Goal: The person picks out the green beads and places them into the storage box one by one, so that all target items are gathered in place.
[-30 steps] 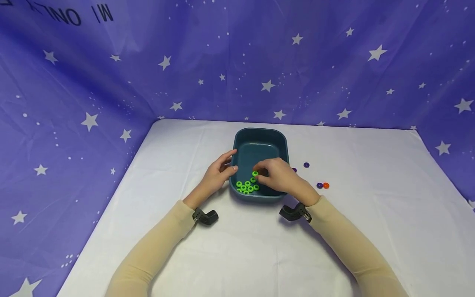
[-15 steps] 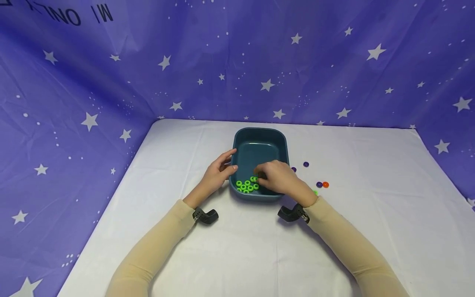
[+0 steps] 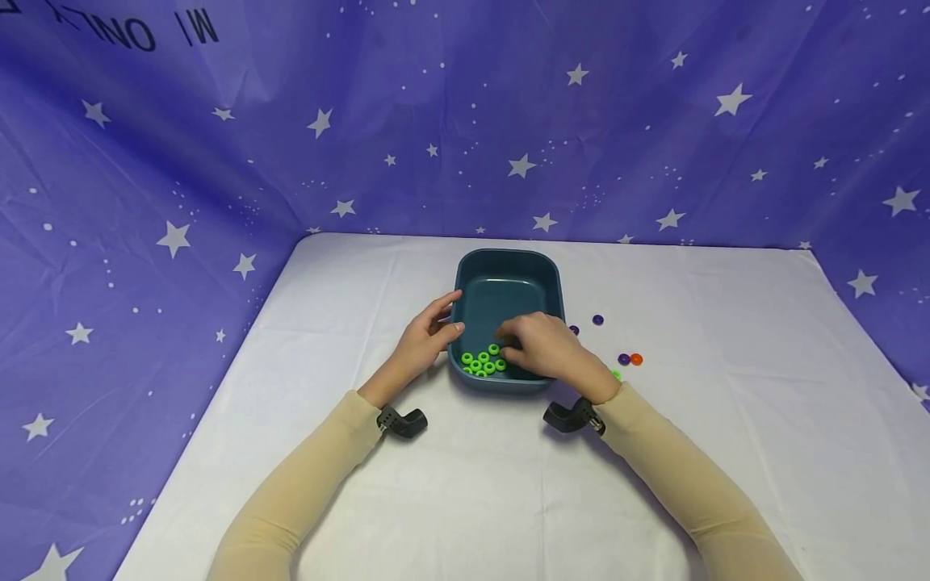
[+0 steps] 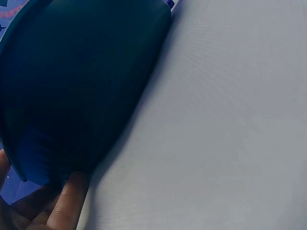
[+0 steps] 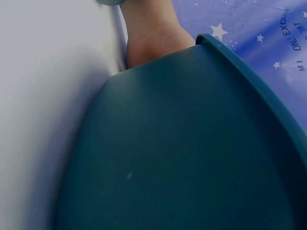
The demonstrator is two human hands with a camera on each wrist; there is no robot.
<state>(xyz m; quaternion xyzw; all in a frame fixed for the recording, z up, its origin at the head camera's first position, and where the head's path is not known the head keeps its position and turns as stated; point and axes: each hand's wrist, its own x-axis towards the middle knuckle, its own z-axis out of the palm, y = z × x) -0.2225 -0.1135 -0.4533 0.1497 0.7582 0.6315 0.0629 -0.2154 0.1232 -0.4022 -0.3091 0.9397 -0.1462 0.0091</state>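
A dark teal bin (image 3: 508, 258) stands mid-table with several green ring-shaped beads (image 3: 483, 357) in its near left corner. My left hand (image 3: 421, 343) grips the bin's left wall, thumb at the rim; in the left wrist view a finger (image 4: 69, 201) lies against the outer wall. Inside the bin, my right hand (image 3: 539, 343) has its fingertips curled together beside the green beads, around a bead they now hide. The bin's wall (image 5: 153, 143) blocks those fingers in the right wrist view, where a bare wrist or hand (image 5: 156, 33) shows behind it.
To the right of the bin lie purple beads (image 3: 598, 320) and an orange bead (image 3: 636, 359) on the white tablecloth (image 3: 726, 339). Another green bead (image 3: 616, 375) peeks out beside my right wrist. A purple starry curtain (image 3: 465, 121) surrounds the table.
My right fingertips have lowered and drawn together over a green bead that showed between them before. The green bead beside my right wrist has come into view. My left hand stays put.
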